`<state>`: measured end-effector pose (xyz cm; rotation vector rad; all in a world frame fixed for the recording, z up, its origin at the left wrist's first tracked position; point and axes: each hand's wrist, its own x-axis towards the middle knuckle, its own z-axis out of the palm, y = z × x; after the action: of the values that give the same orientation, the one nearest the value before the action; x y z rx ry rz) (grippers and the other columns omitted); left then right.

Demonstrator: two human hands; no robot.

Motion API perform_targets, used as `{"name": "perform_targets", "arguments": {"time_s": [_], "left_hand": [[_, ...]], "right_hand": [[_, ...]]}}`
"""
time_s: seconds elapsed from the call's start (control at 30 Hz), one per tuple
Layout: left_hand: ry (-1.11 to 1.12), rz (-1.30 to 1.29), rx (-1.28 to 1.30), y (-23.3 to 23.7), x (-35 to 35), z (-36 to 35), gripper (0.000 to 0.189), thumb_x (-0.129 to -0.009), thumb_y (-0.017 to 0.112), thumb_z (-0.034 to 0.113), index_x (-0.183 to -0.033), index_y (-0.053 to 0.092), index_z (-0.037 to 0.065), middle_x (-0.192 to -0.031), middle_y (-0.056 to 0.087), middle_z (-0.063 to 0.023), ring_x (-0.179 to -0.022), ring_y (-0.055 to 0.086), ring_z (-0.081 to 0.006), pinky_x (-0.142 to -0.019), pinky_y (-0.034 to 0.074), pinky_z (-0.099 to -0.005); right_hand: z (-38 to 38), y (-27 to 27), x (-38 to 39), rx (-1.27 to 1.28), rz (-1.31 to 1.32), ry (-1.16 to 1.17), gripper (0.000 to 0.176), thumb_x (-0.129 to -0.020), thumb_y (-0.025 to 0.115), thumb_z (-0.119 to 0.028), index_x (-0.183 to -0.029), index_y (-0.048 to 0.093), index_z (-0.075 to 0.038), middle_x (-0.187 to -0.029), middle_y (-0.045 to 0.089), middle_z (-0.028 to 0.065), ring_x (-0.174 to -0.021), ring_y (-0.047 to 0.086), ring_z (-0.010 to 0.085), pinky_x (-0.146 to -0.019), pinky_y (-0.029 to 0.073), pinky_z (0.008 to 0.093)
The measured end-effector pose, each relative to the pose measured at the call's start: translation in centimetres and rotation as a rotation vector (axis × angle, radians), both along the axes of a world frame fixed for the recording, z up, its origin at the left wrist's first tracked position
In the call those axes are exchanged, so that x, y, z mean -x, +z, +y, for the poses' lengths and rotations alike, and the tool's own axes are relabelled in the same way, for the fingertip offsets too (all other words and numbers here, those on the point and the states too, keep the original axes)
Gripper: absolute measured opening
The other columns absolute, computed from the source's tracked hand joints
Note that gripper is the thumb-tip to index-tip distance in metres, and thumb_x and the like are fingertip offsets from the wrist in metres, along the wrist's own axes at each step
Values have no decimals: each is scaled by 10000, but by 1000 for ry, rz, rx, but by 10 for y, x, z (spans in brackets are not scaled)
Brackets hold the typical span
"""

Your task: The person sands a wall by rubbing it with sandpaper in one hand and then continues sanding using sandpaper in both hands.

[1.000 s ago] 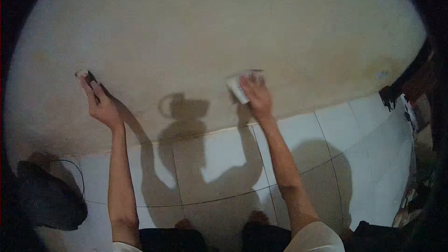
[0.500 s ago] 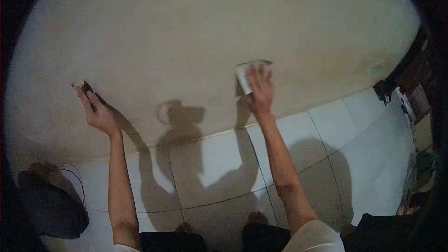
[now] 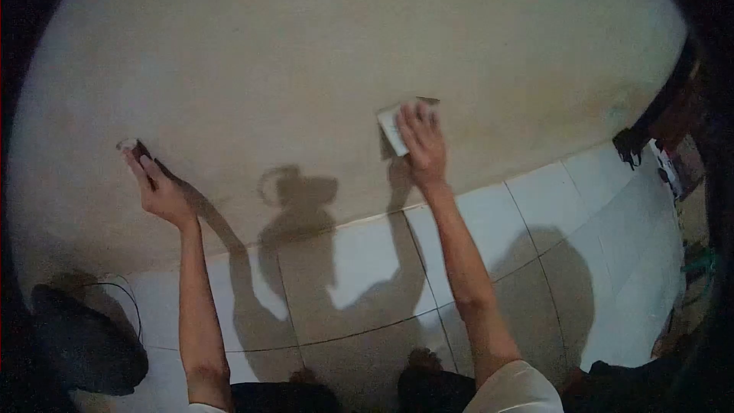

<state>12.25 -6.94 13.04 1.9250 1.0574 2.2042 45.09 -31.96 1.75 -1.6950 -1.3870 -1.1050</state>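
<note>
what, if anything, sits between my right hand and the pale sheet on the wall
Nothing visible. The right hand lies flat on the pale sheet against the wall, with only the sheet's left edge showing beyond it. The left hand is far off to the left, holding a small dark thing.

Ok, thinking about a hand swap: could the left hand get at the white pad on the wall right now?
Probably not yet. The wall between them is bare, but the left hand grips a small dark tool, and the right hand lies pressed over the white pad.
</note>
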Motion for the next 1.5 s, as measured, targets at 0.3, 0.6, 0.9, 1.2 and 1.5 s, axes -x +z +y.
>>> {"name": "perform_targets", "arguments": {"time_s": [0.3, 0.6, 0.9, 1.2, 1.5], "left_hand": [[-75, 5, 45, 1, 6, 1, 420, -1019, 493, 185, -1428, 460, 91, -1410, 520, -108, -1283, 513, -238, -1041, 400, -348], [-52, 9, 66, -3, 6, 5, 417, -1019, 494, 188, -1418, 467, 66, -1436, 493, -101, -1333, 461, -238, -1079, 369, -357], [-42, -9, 64, 0, -2, 0, 415, -1016, 500, 179, -1415, 469, 71, -1423, 506, -98, -1322, 473, -241, -1082, 377, -377], [-117, -39, 122, -2, 5, 5, 416, -1012, 512, 193, -1412, 478, 88, -1413, 515, -93, -1305, 490, -229, -1057, 397, -353], [-67, -5, 62, -4, 8, 8, 416, -1006, 520, 181, -1406, 483, 74, -1410, 516, -111, -1308, 486, -232, -1059, 395, -359]], "right_hand": [[-25, -15, -25, -256, 140, -128, 557, -865, 552, -120, -1414, 477, -73, -1482, 441, 108, -1405, 352, 340, -1152, 242, 558], [-1, 59, -28, -355, 11, -152, 544, -841, 538, -50, -1384, 507, -60, -1472, 454, 112, -1396, 368, 332, -1159, 256, 520], [-5, 66, -17, -332, 51, -14, 659, -750, 431, 66, -1395, 496, -53, -1463, 455, 145, -1401, 355, 334, -1158, 276, 495], [-19, 81, -45, -383, 68, -173, 650, -740, 471, 69, -1370, 534, -79, -1460, 468, 108, -1398, 369, 312, -1172, 258, 487], [-22, 98, -37, -426, 9, -186, 679, -741, 469, 52, -1392, 521, -137, -1487, 437, 93, -1401, 367, 295, -1152, 314, 479]]}}
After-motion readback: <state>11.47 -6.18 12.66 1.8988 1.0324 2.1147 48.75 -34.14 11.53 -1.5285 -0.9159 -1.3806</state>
